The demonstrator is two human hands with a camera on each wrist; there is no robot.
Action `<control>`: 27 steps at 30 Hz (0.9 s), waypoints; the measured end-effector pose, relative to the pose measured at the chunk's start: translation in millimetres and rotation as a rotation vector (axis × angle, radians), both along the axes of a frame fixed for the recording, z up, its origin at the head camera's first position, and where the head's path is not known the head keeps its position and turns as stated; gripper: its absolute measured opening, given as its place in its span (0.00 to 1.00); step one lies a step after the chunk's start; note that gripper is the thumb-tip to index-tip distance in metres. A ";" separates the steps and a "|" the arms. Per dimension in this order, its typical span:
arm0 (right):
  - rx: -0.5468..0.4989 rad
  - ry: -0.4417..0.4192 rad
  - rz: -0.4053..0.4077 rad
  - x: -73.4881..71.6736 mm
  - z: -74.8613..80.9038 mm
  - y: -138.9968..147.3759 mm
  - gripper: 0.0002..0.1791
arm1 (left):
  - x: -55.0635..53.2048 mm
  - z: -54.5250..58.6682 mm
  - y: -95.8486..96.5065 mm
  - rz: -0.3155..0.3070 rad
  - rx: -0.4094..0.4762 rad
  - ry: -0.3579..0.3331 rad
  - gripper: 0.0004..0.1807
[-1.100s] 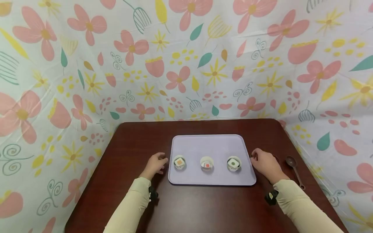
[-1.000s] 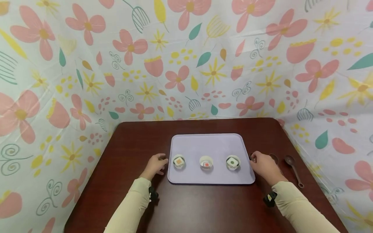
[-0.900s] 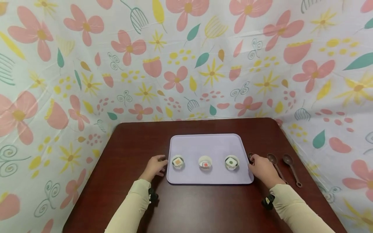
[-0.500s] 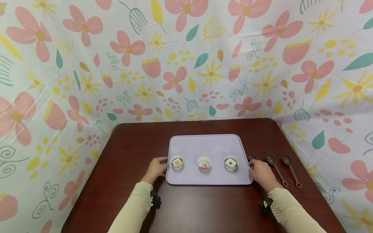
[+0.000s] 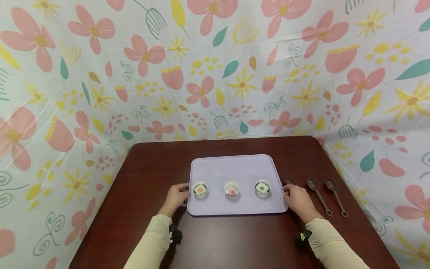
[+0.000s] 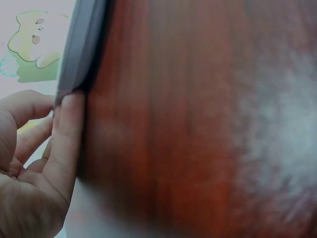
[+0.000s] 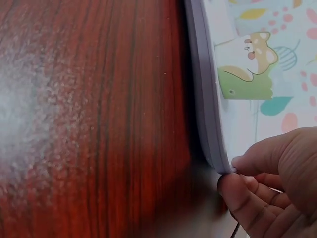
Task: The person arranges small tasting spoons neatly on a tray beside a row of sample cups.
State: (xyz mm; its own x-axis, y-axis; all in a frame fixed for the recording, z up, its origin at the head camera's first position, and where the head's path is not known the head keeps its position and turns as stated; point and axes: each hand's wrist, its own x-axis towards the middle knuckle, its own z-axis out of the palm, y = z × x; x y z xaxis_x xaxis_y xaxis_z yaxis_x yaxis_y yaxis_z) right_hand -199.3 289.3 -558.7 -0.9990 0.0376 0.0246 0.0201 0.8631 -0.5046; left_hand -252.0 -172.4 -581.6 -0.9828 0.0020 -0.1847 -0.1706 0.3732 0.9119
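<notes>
Head view: left hand [image 5: 175,198], fingers clamped on left edge of tray [image 5: 231,168]; right hand [image 5: 298,200], same on right edge; three cups [image 5: 231,185] between; spoons [image 5: 313,184] near right edge of table [image 5: 215,243].

No readable text, labels, brands, numbers or signs on tray [image 5: 235,168], cups [image 5: 231,184], spoons [image 5: 312,183], floral backdrop [image 5: 201,48].

The left sleeve [image 5: 147,243] and right sleeve [image 5: 334,244] are long, plain and pale cream, softly creased, reaching down to the wrists. The left device [image 5: 175,234], black and compact, has small white dots [image 5: 171,236] along one edge. The right device [image 5: 302,240], also black, bears a small yellowish mark [image 5: 303,236]. The left hand [image 5: 175,198] and right hand [image 5: 300,201] are bare.
</notes>
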 end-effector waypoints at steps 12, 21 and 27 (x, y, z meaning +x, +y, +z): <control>-0.137 0.417 -0.099 25.1 -14.9 34.7 0.22 | 2.9 -9.6 0.7 0.095 0.041 -0.011 0.23; -0.139 0.359 -0.166 36.9 -28.8 51.8 0.28 | 5.2 -7.3 1.9 0.102 0.058 -0.010 0.23; -0.128 0.300 -0.153 40.3 -34.8 56.8 0.29 | 6.3 -7.7 2.7 0.116 0.064 -0.013 0.23</control>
State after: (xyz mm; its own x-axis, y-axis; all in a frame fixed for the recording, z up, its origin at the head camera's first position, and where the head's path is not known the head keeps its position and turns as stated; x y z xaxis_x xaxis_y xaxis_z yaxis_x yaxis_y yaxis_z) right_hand -159.0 346.0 -593.5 -0.9307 0.2079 0.3009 -0.0212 0.7908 -0.6118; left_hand -245.7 -169.7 -589.2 -0.9746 -0.0991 -0.2009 -0.2215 0.2918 0.9305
